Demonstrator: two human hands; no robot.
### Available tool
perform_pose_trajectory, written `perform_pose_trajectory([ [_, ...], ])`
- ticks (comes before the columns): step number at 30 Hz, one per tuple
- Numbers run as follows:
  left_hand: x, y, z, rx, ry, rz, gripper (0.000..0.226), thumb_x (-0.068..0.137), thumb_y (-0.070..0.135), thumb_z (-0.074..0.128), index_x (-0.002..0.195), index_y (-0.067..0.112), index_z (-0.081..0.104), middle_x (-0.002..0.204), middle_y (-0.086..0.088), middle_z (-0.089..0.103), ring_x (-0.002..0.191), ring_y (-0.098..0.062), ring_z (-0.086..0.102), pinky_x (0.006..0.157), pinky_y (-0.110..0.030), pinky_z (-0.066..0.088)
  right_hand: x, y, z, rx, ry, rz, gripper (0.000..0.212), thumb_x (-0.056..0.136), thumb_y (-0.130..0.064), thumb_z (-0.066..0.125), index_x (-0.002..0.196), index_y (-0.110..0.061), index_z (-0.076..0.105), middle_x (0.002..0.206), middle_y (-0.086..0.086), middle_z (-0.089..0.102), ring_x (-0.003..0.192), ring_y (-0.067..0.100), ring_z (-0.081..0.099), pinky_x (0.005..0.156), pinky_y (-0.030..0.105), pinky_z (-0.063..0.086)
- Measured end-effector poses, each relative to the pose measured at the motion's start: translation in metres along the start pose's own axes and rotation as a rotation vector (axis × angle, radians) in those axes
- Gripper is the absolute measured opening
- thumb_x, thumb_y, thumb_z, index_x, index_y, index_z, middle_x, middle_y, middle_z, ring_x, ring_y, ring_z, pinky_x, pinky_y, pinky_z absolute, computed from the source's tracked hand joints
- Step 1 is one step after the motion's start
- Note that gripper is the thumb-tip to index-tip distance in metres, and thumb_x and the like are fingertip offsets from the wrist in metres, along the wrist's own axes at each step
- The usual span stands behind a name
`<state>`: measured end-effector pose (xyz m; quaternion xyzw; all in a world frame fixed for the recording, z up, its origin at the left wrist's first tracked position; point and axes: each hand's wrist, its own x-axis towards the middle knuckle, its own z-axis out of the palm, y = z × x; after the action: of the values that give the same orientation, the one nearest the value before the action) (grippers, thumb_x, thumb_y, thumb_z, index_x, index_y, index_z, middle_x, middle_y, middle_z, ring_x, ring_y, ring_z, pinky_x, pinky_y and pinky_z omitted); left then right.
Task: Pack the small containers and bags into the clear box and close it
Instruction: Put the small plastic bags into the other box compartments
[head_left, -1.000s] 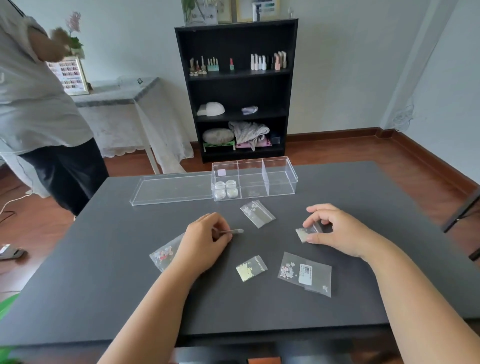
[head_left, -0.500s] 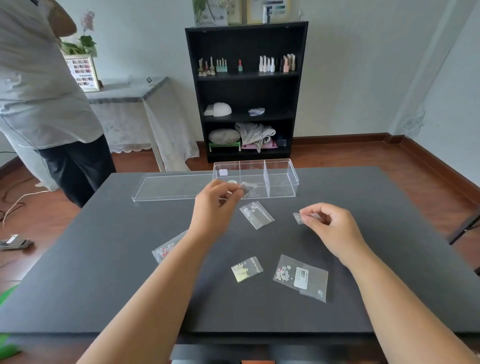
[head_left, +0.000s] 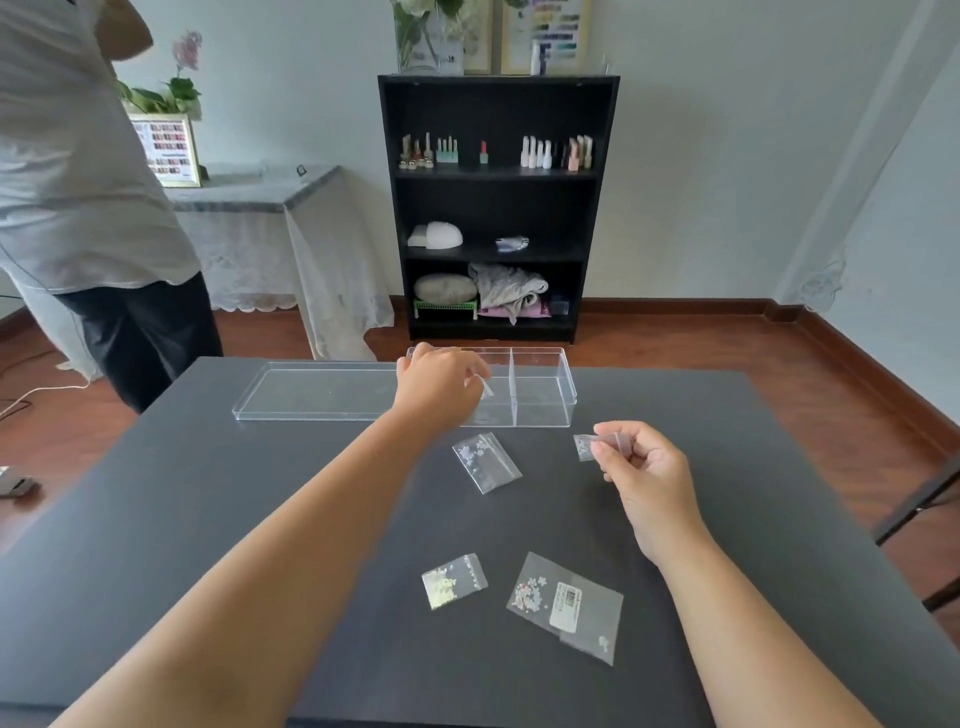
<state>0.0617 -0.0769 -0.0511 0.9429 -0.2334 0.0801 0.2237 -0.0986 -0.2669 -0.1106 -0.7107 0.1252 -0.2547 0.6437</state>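
The clear box (head_left: 545, 410) with dividers stands open at the table's far side, its flat lid (head_left: 317, 392) lying to its left. My left hand (head_left: 439, 384) reaches over the box's left and middle compartments, pinching a small clear bag (head_left: 487, 387). My right hand (head_left: 641, 462) hovers over the table to the right, pinching another small bag (head_left: 587, 447). Three more bags lie on the table: one with white flecks (head_left: 485, 462), a yellowish one (head_left: 453, 579), and a larger labelled one (head_left: 569, 605). My hand hides the box's left compartment.
The dark table (head_left: 182, 519) ends just behind the box. A person (head_left: 88, 208) stands at the far left near a cloth-covered side table (head_left: 260, 208). A black shelf unit (head_left: 496, 208) stands against the back wall. A dark chair frame (head_left: 924, 499) is at the right edge.
My left hand has carried its small bag from the table's middle up to the box. My right hand lifted its bag slightly. The camera tilted up.
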Motion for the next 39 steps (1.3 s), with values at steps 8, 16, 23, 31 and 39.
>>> perform_pose_trajectory([
  [8, 0.015, 0.003, -0.013, 0.105, -0.166, 0.033, 0.024, 0.088, 0.027, 0.050, 0.104, 0.040, 0.061, 0.091, 0.015, 0.064, 0.103, -0.018, 0.036, 0.087, -0.040, 0.022, 0.001, 0.005, -0.001, -0.013, -0.052, -0.008, 0.018, 0.082, -0.016, 0.071, 0.091, -0.032, 0.072, 0.069, -0.013, 0.060, 0.067, 0.009, 0.055, 0.065, 0.021, 0.046],
  [16, 0.007, 0.011, -0.032, 0.138, -0.121, 0.058, 0.023, 0.088, 0.030, 0.048, 0.096, 0.039, 0.067, 0.100, 0.017, 0.064, 0.109, -0.020, 0.039, 0.087, -0.039, 0.026, 0.000, 0.002, -0.001, 0.058, -0.064, -0.005, 0.031, 0.085, -0.003, 0.071, 0.089, -0.033, 0.071, 0.077, -0.003, 0.068, 0.069, 0.010, 0.058, 0.067, 0.022, 0.048],
  [23, -0.070, 0.002, -0.006, -0.004, 0.156, 0.083, 0.028, 0.089, 0.041, 0.053, 0.115, 0.037, 0.063, 0.121, 0.014, 0.059, 0.122, -0.021, 0.038, 0.092, -0.038, 0.025, 0.015, -0.016, 0.008, -0.012, -0.018, -0.009, 0.028, 0.090, -0.009, 0.062, 0.082, -0.033, 0.073, 0.070, -0.007, 0.070, 0.067, 0.010, 0.062, 0.074, 0.031, 0.054],
  [31, -0.080, -0.013, 0.024, 0.227, 0.014, 0.109, 0.061, 0.098, 0.052, 0.026, 0.153, 0.029, 0.014, 0.161, 0.005, 0.013, 0.148, -0.024, 0.004, 0.117, -0.044, 0.001, 0.084, -0.065, 0.057, -0.406, -0.103, -0.203, 0.012, 0.085, -0.021, 0.068, 0.096, -0.027, 0.069, 0.090, -0.015, 0.072, 0.088, 0.001, 0.066, 0.074, 0.021, 0.051],
  [39, -0.081, -0.016, 0.028, 0.081, 0.030, 0.102, 0.062, 0.100, 0.047, 0.030, 0.153, 0.025, 0.009, 0.162, 0.005, 0.006, 0.148, -0.019, -0.005, 0.116, -0.038, -0.005, 0.109, -0.055, 0.106, -0.809, -0.332, -0.134, 0.028, 0.087, -0.010, 0.057, 0.100, -0.035, 0.063, 0.085, -0.009, 0.072, 0.078, 0.012, 0.066, 0.059, 0.025, 0.049],
])
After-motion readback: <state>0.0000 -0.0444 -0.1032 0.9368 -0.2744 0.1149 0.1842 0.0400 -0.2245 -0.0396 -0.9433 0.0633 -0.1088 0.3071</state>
